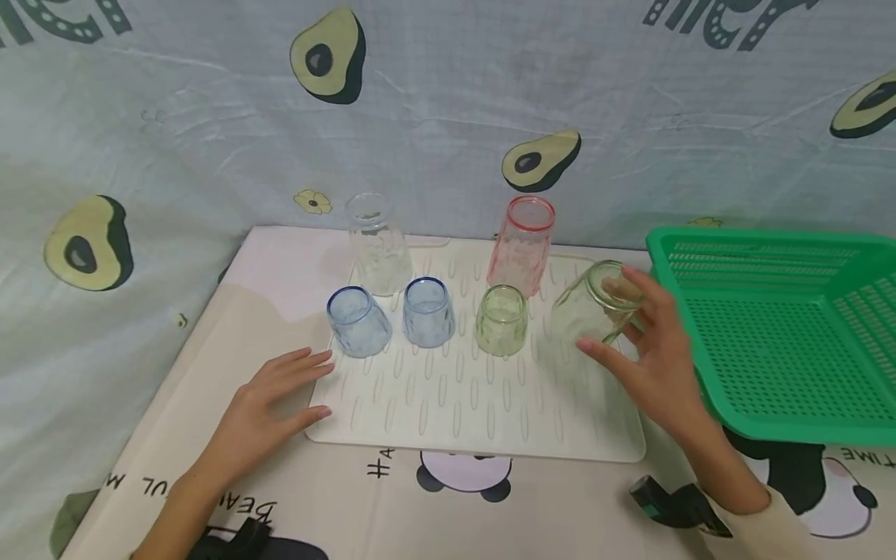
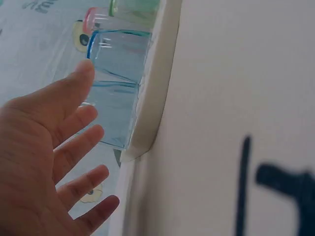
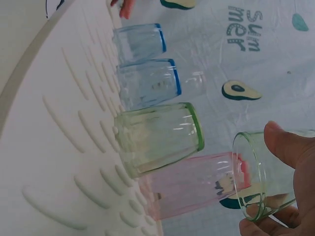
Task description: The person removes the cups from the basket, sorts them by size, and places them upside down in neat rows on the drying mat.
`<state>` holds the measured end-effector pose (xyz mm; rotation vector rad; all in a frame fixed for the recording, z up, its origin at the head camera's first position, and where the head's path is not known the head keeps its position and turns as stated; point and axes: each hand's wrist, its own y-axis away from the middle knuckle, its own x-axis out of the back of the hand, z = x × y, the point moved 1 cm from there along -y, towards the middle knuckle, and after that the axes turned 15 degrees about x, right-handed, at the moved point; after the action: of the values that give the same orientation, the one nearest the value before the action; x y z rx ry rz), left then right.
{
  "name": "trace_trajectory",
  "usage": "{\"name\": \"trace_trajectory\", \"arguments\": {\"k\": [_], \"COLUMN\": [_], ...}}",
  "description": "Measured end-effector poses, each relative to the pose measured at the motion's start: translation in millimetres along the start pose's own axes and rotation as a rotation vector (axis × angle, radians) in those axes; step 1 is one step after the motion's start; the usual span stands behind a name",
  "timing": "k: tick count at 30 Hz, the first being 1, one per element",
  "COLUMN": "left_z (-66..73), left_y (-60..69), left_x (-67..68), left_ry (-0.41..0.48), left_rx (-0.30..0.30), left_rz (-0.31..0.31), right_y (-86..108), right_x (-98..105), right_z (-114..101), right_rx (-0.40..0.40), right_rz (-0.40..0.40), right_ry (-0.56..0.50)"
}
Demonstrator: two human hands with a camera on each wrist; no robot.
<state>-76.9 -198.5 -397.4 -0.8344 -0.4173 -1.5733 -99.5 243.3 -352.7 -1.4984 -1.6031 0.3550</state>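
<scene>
My right hand grips a pale green glass between thumb and fingers. That glass leans over the right side of a white ridged drying mat, and in the right wrist view its end appears apart from the mat. My left hand holds nothing; its fingers are spread at the mat's left edge, near two short blue glasses. Beside those on the mat stand a short green glass, a taller pink glass and a tall clear glass.
A green plastic basket stands close to the right of the mat, next to my right forearm. A patterned cloth hangs right behind the mat. The printed tablecloth shows along the mat's front and left.
</scene>
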Motion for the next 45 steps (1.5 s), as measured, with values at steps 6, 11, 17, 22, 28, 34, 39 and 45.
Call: {"name": "trace_trajectory", "arguments": {"k": [6, 11, 17, 22, 28, 34, 39, 45], "left_z": [-20.1, -28.1, -29.5, -30.3, -30.6, -29.7, -29.8, -30.3], "left_y": [3.9, 4.9, 2.3, 2.0, 2.7, 1.5, 1.8, 3.3], "left_x": [-2.5, -5.4, -7.4, -7.1, -7.6, -8.2, -9.0, -9.4], "left_ry": [0.041, -0.031, -0.061, -0.061, -0.054, -0.056, -0.06, -0.053], "left_rx": [0.044, 0.045, 0.001, -0.012, -0.005, -0.002, 0.003, 0.011], "left_rz": [-0.06, -0.122, -0.122, -0.119, -0.127, -0.125, -0.125, -0.128], "right_y": [6.7, 11.1, 10.4, 17.8, 33.5, 36.8, 38.3, 40.4], "right_x": [-5.9, -9.5, -12.2, -17.8, -22.3, -23.5, -24.7, -25.8], "right_z": [10.9, 18.7, 18.1, 29.8, 52.0, 52.8, 53.5, 57.1], "right_rx": [-0.062, -0.039, -0.066, -0.114, -0.13, -0.166, -0.205, -0.207], "right_rz": [-0.017, -0.031, -0.054, -0.083, -0.112, -0.123, -0.134, -0.148], "right_ry": [0.045, 0.074, 0.093, 0.097, 0.071, 0.066, 0.067, 0.061]}}
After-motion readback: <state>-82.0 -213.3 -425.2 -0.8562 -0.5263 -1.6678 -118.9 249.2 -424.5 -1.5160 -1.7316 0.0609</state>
